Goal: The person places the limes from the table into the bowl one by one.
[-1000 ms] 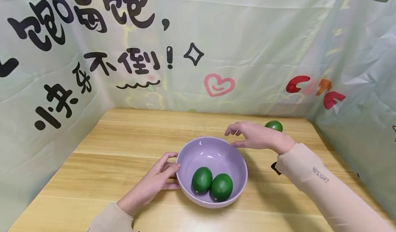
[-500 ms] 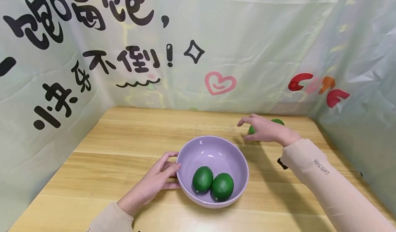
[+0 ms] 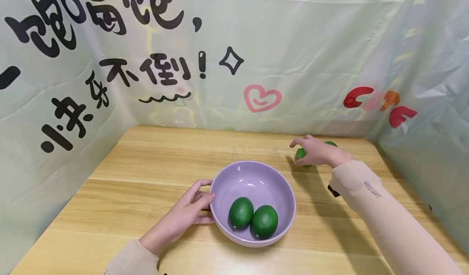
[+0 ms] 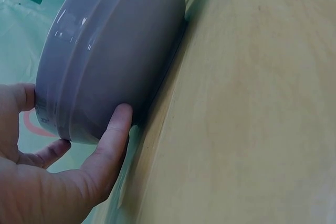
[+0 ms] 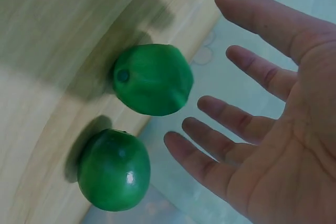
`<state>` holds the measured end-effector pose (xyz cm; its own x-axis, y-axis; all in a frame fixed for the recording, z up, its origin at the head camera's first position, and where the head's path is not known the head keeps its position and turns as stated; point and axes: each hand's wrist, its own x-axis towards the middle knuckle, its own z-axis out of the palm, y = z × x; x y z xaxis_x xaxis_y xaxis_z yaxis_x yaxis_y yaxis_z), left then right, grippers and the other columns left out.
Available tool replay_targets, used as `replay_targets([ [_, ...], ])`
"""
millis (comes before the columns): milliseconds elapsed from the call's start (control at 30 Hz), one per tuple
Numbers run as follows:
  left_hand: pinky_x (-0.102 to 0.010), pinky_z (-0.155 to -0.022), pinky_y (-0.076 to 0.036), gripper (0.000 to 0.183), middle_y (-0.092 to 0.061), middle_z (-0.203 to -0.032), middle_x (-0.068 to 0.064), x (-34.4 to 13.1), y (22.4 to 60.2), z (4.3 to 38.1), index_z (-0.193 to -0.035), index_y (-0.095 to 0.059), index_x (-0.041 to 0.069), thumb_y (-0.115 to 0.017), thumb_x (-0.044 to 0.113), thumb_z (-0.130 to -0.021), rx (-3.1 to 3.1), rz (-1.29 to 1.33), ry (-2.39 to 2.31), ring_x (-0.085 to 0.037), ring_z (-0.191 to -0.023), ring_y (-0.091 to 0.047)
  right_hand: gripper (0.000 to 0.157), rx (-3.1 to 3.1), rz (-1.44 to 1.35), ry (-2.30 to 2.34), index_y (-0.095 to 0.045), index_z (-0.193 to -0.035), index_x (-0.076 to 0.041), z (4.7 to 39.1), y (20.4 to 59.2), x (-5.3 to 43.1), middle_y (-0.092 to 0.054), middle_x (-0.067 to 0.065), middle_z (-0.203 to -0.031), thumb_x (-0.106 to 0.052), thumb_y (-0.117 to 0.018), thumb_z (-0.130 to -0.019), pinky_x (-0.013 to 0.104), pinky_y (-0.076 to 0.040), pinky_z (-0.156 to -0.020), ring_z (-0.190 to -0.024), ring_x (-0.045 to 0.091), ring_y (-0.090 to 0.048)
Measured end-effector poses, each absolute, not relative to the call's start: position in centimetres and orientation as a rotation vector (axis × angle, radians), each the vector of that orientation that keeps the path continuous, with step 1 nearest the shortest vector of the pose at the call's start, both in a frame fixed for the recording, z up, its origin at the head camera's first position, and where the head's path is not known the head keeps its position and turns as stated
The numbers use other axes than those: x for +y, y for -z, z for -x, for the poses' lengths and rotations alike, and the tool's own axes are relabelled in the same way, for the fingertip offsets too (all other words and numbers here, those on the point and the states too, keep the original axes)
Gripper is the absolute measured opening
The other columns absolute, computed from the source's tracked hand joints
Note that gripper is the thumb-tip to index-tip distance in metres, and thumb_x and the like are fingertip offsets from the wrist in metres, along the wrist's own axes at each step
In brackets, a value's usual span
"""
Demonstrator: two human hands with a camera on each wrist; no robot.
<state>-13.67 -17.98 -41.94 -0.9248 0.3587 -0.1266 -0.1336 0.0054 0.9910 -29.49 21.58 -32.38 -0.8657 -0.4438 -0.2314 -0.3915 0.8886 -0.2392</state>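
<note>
A purple bowl point(image 3: 253, 181) stands on the wooden table with two green limes, the left lime point(image 3: 241, 212) and the right lime point(image 3: 264, 221), touching inside it. My left hand point(image 3: 185, 210) holds the bowl's left side. In the left wrist view, its thumb point(image 4: 113, 135) presses the outer wall while another finger meets the rim. My right hand point(image 3: 318, 150) reaches over a third lime point(image 3: 300, 154), partly hidden by it. Farther back, another lime point(image 3: 331, 143) lies mostly behind the hand. The right wrist view has this hand's fingers point(image 5: 236, 114) spread, apart from both limes on the table.
Printed pale cloth point(image 3: 311, 63) encloses the table point(image 3: 154, 161) at the back and sides. A small black object point(image 3: 333, 191) shows by the right cuff.
My right hand has moved from above the bowl's far rim to the right and back, over the limes on the table. The left hand stays at the bowl, which looks unmoved.
</note>
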Motion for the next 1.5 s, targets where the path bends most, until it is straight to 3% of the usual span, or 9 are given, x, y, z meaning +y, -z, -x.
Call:
replay_targets([
  [400,-0.047,-0.097,-0.068,0.056,-0.058,-0.142,-0.03,-17.9,42.2,13.5,-0.16,-0.039,0.015,-0.061,0.031,-0.111,1.96,-0.199,-1.963,-0.029,-0.115,-0.07,0.069,2.72,0.501,0.182,-0.052,-0.148,0.0,30.6,33.6,21.6,-0.045,0.042,-0.149,-0.023,-0.084,-0.093,0.066,-0.055,-0.105,-0.136,0.056,-0.051],
  [700,-0.046,-0.097,-0.068,0.056,-0.058,-0.144,-0.029,-17.8,42.1,13.5,-0.16,-0.04,0.016,-0.062,0.031,-0.111,1.971,-0.183,-1.947,-0.029,-0.114,-0.071,0.055,2.704,0.508,0.156,-0.06,-0.139,-0.001,31.5,34.3,21.8,-0.065,0.026,-0.137,-0.012,-0.083,-0.09,0.049,-0.059,-0.092,-0.114,0.035,-0.062],
  [1133,-0.045,-0.097,-0.068,0.056,-0.056,-0.146,-0.03,-17.8,41.9,13.7,-0.161,-0.038,0.016,-0.06,0.029,-0.111,1.976,-0.173,-1.936,-0.028,-0.113,-0.071,0.053,2.651,0.423,0.206,-0.062,-0.136,-0.005,32.1,34.1,21.7,-0.063,0.022,-0.13,-0.007,-0.084,-0.088,0.033,-0.052,-0.074,-0.092,0.026,-0.058],
  [1500,-0.046,-0.097,-0.068,0.055,-0.056,-0.145,-0.031,-17.9,41.6,14.0,-0.16,-0.038,0.015,-0.06,0.03,-0.111,1.992,-0.175,-1.937,-0.029,-0.114,-0.071,0.051,2.659,0.366,0.229,-0.061,-0.136,-0.005,32.3,33.0,21.3,-0.061,0.023,-0.132,-0.008,-0.083,-0.09,0.032,-0.051,-0.071,-0.091,0.027,-0.057],
])
